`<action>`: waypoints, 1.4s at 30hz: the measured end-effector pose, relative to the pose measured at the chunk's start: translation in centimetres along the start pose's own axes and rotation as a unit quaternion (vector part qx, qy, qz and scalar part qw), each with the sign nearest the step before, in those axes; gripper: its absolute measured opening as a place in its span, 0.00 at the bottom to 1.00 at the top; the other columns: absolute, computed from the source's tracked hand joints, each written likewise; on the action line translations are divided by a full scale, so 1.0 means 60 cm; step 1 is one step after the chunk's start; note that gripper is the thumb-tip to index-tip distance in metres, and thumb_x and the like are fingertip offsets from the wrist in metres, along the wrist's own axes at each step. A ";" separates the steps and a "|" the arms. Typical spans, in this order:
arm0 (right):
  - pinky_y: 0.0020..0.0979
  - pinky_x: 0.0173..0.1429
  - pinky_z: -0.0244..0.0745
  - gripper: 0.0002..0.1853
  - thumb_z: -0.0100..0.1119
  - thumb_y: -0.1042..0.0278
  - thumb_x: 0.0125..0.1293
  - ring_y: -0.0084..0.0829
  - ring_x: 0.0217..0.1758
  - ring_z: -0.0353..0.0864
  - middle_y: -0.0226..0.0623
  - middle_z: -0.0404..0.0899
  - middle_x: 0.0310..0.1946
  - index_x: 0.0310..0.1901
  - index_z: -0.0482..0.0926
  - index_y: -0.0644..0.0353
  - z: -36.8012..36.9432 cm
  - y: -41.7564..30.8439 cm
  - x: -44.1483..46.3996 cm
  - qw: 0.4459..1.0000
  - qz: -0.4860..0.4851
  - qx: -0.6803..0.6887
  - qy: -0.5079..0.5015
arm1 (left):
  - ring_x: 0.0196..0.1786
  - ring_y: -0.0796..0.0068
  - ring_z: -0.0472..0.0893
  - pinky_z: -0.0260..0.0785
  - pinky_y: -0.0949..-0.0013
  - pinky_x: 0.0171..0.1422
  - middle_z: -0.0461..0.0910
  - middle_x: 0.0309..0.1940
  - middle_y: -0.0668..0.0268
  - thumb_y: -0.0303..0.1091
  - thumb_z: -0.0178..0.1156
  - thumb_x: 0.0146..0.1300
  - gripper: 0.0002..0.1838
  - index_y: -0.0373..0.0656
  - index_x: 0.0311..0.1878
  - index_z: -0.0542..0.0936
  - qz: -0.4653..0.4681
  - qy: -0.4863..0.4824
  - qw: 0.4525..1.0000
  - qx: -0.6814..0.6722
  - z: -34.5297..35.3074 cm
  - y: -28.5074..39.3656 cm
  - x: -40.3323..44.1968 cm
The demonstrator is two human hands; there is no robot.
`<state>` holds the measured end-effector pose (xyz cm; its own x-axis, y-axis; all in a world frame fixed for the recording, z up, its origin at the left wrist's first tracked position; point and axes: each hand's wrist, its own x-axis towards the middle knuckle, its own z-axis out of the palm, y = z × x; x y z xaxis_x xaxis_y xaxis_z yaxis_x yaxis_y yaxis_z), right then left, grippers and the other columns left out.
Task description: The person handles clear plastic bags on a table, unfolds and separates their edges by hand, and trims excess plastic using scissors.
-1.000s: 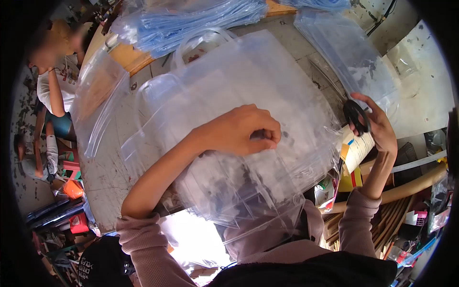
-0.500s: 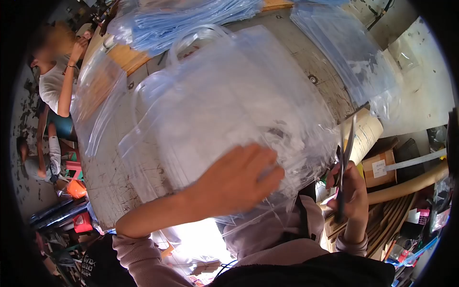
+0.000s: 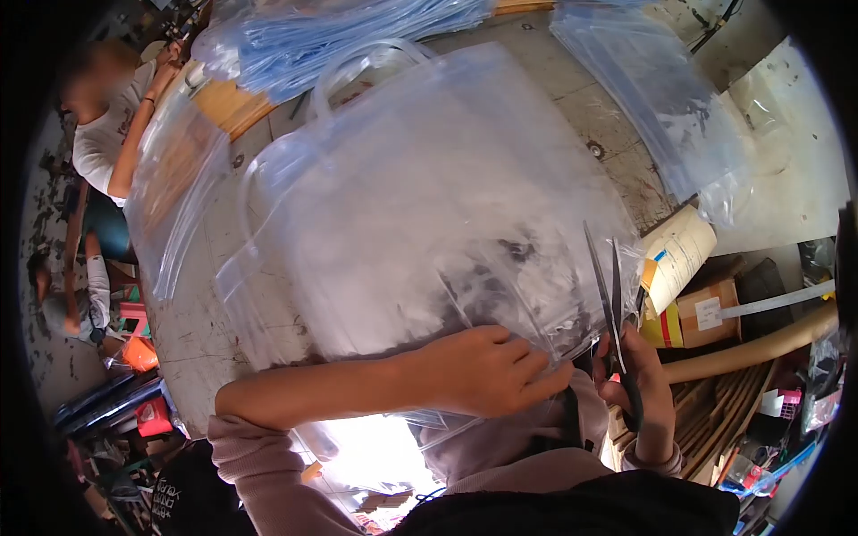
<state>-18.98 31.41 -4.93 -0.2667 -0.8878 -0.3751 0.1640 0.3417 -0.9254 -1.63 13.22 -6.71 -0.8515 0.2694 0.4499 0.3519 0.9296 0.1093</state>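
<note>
Clear plastic bags with looped handles (image 3: pixel 411 196) lie stacked across the table in front of me. My left hand (image 3: pixel 505 371) is at the near edge of the stack, its fingers bent and pinching the plastic near its lower right corner. Black-handled scissors (image 3: pixel 615 313) are in my right hand (image 3: pixel 642 384), just right of that corner. Their blades point up and away from me, slightly apart, over the right edge of the plastic.
More clear plastic (image 3: pixel 357 45) is piled at the back, with further sheets (image 3: pixel 643 98) at the back right and left (image 3: pixel 179 188). A person (image 3: pixel 112 134) sits at the left. Paper rolls (image 3: pixel 679 255) and a cardboard box (image 3: pixel 710 313) stand at the right.
My left hand has moved down to the near edge of the bags. The scissors have swung from hanging in my right hand to pointing forward, beside the lower right corner, with blades parted.
</note>
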 end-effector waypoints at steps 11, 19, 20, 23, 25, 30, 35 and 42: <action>0.22 0.41 0.66 0.23 0.73 0.67 0.49 0.18 0.35 0.71 0.27 0.70 0.29 0.43 0.69 0.59 0.001 0.007 0.023 0.999 0.035 0.004 -0.020 | 0.24 0.82 0.72 0.61 0.79 0.26 0.70 0.22 0.73 0.44 0.54 0.60 0.14 0.46 0.43 0.74 0.024 0.034 0.999 -0.009 -0.006 0.001 0.002; 0.22 0.42 0.67 0.24 0.73 0.66 0.48 0.18 0.34 0.71 0.26 0.71 0.29 0.42 0.69 0.59 -0.002 0.015 0.029 0.999 0.019 -0.020 -0.029 | 0.22 0.83 0.71 0.60 0.80 0.25 0.68 0.20 0.75 0.40 0.55 0.57 0.11 0.47 0.41 0.74 0.021 0.046 0.999 -0.008 -0.003 0.002 0.003; 0.22 0.42 0.67 0.24 0.73 0.66 0.48 0.18 0.34 0.71 0.26 0.71 0.29 0.42 0.69 0.59 -0.001 0.015 0.029 0.999 0.020 -0.019 -0.028 | 0.22 0.83 0.71 0.60 0.80 0.25 0.68 0.20 0.75 0.40 0.55 0.57 0.11 0.47 0.41 0.74 0.021 0.046 0.999 -0.009 -0.003 0.002 0.003; 0.21 0.42 0.66 0.24 0.74 0.67 0.48 0.17 0.34 0.70 0.26 0.71 0.29 0.43 0.69 0.59 0.001 0.018 0.029 1.000 0.004 -0.027 -0.011 | 0.22 0.83 0.71 0.59 0.80 0.25 0.68 0.20 0.75 0.40 0.55 0.57 0.11 0.47 0.41 0.74 0.024 0.046 0.999 -0.008 -0.002 0.003 0.002; 0.21 0.42 0.66 0.24 0.74 0.67 0.48 0.16 0.34 0.70 0.25 0.70 0.29 0.43 0.69 0.58 -0.002 0.019 0.031 0.999 0.017 -0.032 -0.025 | 0.22 0.83 0.71 0.60 0.80 0.25 0.68 0.20 0.75 0.40 0.55 0.57 0.11 0.47 0.41 0.75 0.025 0.047 0.999 -0.001 -0.003 0.002 0.003; 0.21 0.41 0.65 0.24 0.74 0.67 0.48 0.15 0.33 0.69 0.25 0.70 0.29 0.43 0.69 0.59 0.001 0.017 0.031 1.000 0.014 -0.022 -0.013 | 0.22 0.83 0.70 0.59 0.80 0.25 0.68 0.20 0.75 0.40 0.55 0.57 0.12 0.46 0.42 0.75 0.025 0.047 0.999 -0.007 -0.001 0.003 0.002; 0.20 0.40 0.64 0.24 0.74 0.67 0.49 0.15 0.32 0.68 0.24 0.69 0.28 0.43 0.69 0.59 -0.001 0.020 0.032 0.999 0.013 -0.033 -0.022 | 0.22 0.83 0.70 0.59 0.80 0.25 0.68 0.20 0.75 0.40 0.55 0.58 0.12 0.46 0.42 0.75 0.024 0.044 0.999 -0.012 -0.002 0.002 0.002; 0.22 0.42 0.69 0.28 0.74 0.70 0.47 0.18 0.36 0.72 0.28 0.72 0.32 0.49 0.70 0.59 -0.016 0.010 0.022 0.999 0.017 -0.013 -0.033 | 0.21 0.82 0.68 0.57 0.79 0.24 0.67 0.19 0.74 0.40 0.55 0.59 0.09 0.46 0.38 0.74 0.029 0.061 0.998 -0.017 -0.003 0.001 0.000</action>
<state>-20.17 30.74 -6.06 -0.1987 -0.8934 -0.4029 0.1480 0.3791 -0.9135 -1.54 13.26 -6.56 -0.7760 0.2883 0.5610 0.4142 0.9037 0.1086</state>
